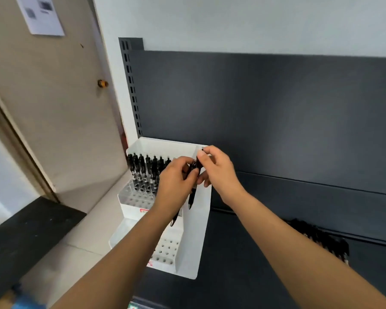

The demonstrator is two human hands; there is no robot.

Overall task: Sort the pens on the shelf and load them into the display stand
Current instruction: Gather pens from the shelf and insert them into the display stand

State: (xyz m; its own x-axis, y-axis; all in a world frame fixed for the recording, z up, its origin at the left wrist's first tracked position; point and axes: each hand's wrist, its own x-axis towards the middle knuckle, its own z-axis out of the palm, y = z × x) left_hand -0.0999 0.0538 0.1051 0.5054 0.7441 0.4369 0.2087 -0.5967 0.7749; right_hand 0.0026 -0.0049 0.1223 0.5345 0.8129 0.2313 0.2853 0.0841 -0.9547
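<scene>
A white tiered display stand (196, 230) sits at the left end of the dark shelf (243, 275). Its top tier holds a row of upright black pens (143, 172); the lower tiers show bare holes (167, 250). My left hand (176, 181) is shut on a small bunch of black pens (192, 197) whose tips point down over the stand. My right hand (216, 168) pinches the top of one pen in that bunch, just above my left hand. A pile of loose black pens (321, 239) lies on the shelf to the right, partly behind my right forearm.
The shelf's dark back panel (276, 112) rises behind the stand, with a slotted upright (133, 90) at its left. A beige door (54, 103) with a paper notice (41, 14) stands to the left. A black ledge (27, 237) lies low left.
</scene>
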